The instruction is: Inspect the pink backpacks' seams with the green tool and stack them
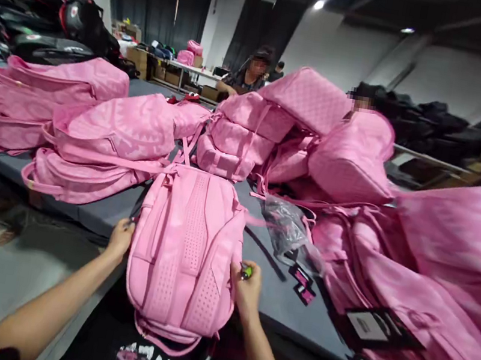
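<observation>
A pink backpack (187, 244) lies with its strap side up on the table's near edge, its top handle toward me. Perforated padding covers its back panel and shoulder straps. My left hand (120, 239) is closed at the bag's left side edge, the fingertips partly hidden. On the opposite side, my right hand (248, 287) pinches the bag's edge. Tucked in that same hand is a small green-and-black tool (246, 272), its exact kind too small to make out.
Pink backpacks are stacked at left (107, 128), at centre back (243, 132) and at right (435, 278). A clear plastic bag (291, 233) and black-and-pink hang tags (303, 284) lie on the grey table (288, 309). Other people (250, 75) are beyond the piles. Black bags (60, 17) are heaped far left.
</observation>
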`<state>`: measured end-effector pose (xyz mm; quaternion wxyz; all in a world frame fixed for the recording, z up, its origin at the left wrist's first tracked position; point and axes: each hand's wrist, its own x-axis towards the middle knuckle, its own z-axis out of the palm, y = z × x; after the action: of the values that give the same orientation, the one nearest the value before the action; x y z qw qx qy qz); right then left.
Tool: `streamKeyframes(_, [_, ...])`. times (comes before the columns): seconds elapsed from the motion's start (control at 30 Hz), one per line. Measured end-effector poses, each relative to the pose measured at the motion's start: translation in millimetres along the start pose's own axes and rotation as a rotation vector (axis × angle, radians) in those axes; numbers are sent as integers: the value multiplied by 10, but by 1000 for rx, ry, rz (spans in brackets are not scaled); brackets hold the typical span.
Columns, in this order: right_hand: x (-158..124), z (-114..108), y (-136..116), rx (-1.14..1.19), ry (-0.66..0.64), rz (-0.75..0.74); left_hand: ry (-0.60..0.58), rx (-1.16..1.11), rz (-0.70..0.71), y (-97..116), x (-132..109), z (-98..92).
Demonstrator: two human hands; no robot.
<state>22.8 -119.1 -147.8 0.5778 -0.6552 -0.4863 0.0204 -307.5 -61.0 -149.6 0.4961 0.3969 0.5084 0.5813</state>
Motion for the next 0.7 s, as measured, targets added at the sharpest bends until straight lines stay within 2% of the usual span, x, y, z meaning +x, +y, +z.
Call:
streamKeyframes(0.03, [-36, -4, 53, -40, -15, -10, 83, 49, 63, -104, -51, -30])
streamKeyframes(0.07, [-47, -14, 64, -81, -24, -28, 100, 132, 191, -179, -106, -30])
streamKeyframes(0.1, [-41, -20, 37, -123, -25, -53, 27, 253, 365, -237, -163, 8])
streamKeyframes(0.13, [-29, -10, -22, -163, -20, -86, -118, 416, 566, -294, -221, 86])
streamKeyframes(0.2, [-25, 102, -200, -233, -16, -187, -485, 809, 968, -447, -331, 327])
streamKeyframes(0.23, [-42, 210, -297, -256, -33, -257, -627, 970, 1103, -553, -383, 460])
streamKeyframes(0.27, [-69, 344, -385, -274, -81, -336, -701, 1076, 1176, -675, -433, 579])
streamKeyframes(0.33, [-125, 605, -491, -314, -238, -486, -724, 1171, 1224, -922, -524, 714])
streamKeyframes(0.4, [-145, 693, -466, -374, -309, -565, -705, 1187, 1208, -1087, -589, 689])
streamKeyframes(0.43, [-140, 633, -400, -417, -303, -570, -687, 1199, 1216, -1112, -609, 635])
streamKeyframes(0.5, [-118, 331, -195, -526, -225, -517, -652, 1199, 1257, -1025, -612, 540])
streamKeyframes(0.57, [-98, -51, 25, -631, -130, -425, -668, 1166, 1296, -781, -522, 594])
streamKeyframes(0.63, [-91, -287, 160, -702, -70, -366, -737, 1128, 1310, -458, -284, 892])
streamKeyframes(0.7, [-101, -274, 174, -686, -35, -399, -804, 1135, 1340, -137, 101, 1405])
